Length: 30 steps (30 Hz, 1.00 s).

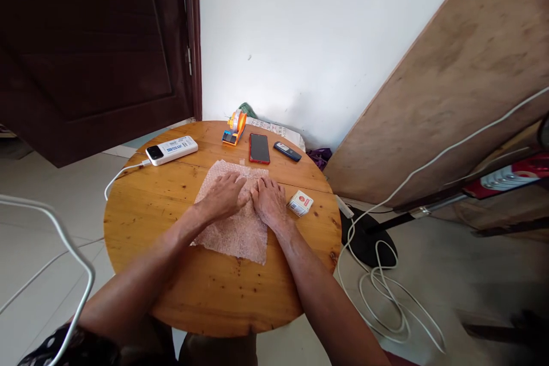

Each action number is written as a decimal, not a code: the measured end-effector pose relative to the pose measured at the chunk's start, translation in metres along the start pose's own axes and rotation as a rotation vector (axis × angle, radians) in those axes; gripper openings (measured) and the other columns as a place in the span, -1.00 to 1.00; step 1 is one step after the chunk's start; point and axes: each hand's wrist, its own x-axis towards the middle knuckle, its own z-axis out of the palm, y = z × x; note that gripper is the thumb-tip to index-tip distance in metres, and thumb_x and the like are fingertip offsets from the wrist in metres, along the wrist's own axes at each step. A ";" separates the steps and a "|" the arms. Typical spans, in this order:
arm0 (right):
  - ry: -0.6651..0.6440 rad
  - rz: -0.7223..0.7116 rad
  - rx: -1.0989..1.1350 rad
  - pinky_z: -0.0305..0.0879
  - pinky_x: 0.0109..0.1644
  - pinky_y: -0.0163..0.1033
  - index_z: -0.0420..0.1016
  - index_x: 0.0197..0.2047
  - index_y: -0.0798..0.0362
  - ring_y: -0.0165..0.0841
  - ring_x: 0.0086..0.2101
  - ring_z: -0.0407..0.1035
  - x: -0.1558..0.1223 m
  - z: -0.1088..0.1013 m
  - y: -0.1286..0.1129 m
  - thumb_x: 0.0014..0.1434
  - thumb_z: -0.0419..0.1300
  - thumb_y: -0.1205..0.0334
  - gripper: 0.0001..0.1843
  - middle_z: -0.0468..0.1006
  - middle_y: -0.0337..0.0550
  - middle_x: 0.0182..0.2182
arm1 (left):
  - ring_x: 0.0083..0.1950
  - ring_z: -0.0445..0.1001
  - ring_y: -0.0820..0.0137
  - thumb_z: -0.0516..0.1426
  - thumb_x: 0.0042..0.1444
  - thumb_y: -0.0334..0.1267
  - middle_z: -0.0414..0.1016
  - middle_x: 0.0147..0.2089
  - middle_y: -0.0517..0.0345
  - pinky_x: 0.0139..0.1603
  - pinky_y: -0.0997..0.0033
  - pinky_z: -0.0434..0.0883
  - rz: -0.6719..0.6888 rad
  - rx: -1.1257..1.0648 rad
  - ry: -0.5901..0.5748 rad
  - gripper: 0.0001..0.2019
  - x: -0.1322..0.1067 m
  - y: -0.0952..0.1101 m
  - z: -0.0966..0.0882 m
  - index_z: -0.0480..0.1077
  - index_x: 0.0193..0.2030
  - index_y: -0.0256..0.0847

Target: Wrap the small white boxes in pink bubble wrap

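A sheet of bubble wrap point(240, 231) lies flat in the middle of a round wooden table point(180, 274). My left hand point(223, 197) rests palm down on it, fingers stretched out flat. My right hand point(270, 201) lies beside it, also flat and open on the wrap, the two hands touching at the thumbs. Neither hand holds anything.
Behind the wrap lie a red-edged phone point(259, 148), a small dark device point(287, 151), an orange tape dispenser point(234, 127) and a white power bank point(171, 150) with a cable. A small white box point(300, 203) sits right of my right hand. White cables point(386, 291) trail on the floor.
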 end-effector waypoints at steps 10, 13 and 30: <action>-0.001 0.003 0.000 0.14 0.13 0.01 0.39 0.13 0.15 -0.07 0.12 0.25 0.000 0.002 0.001 0.37 -0.01 0.20 -0.64 0.41 0.17 0.16 | 0.31 0.30 -0.02 -0.06 0.31 -0.10 0.42 0.22 -0.19 0.23 -0.21 0.25 -0.375 0.151 0.034 -0.65 -0.018 -0.067 0.004 0.42 0.05 -0.19; 0.013 0.000 -0.015 0.15 0.11 0.00 0.40 0.10 0.14 -0.08 0.10 0.26 0.001 0.002 0.001 0.38 -0.03 0.20 -0.66 0.42 0.15 0.15 | 0.34 0.26 0.01 0.03 0.24 -0.19 0.40 0.25 -0.18 0.29 -0.11 0.24 -0.267 0.153 0.119 -0.68 -0.032 -0.047 0.001 0.42 0.07 -0.20; 0.015 0.058 -0.002 0.18 0.23 -0.06 0.31 0.24 0.22 -0.12 0.17 0.26 0.009 0.007 0.019 0.18 -0.09 0.54 -0.43 0.36 0.18 0.23 | 0.37 0.27 0.05 0.12 0.17 -0.13 0.40 0.31 -0.04 0.33 -0.05 0.24 -0.244 -0.076 0.201 -0.64 -0.048 -0.057 0.021 0.46 0.10 -0.11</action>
